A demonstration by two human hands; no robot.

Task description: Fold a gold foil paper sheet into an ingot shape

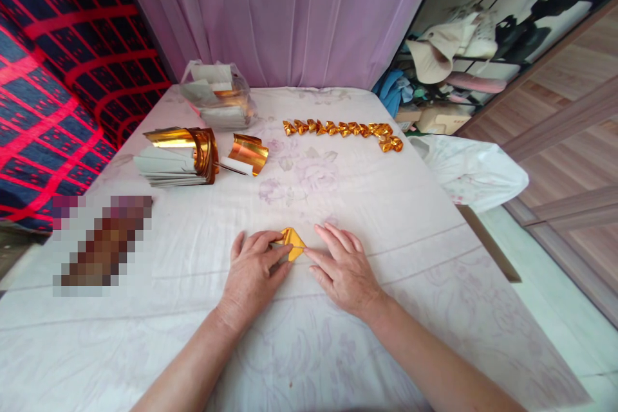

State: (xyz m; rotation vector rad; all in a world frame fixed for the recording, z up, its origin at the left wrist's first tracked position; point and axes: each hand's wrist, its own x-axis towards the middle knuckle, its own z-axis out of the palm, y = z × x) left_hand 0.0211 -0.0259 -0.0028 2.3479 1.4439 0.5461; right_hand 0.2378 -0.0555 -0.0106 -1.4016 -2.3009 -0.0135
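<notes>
A small folded piece of gold paper (pixel 292 242) lies on the white flowered tablecloth (pixel 338 206), near the front middle. My left hand (pixel 253 270) pinches its left side between thumb and fingers. My right hand (pixel 340 264) lies flat beside it, the forefinger tip pressing on the paper's right edge. Part of the gold paper is hidden under my left fingers.
A row of several folded gold pieces (pixel 342 129) lies at the back. A stack of gold and silver sheets (pixel 176 156) and a curled gold sheet (pixel 247 154) sit at the left. A plastic bag of sheets (pixel 219 103) stands behind them. A white bag (pixel 470 170) hangs off the table's right edge.
</notes>
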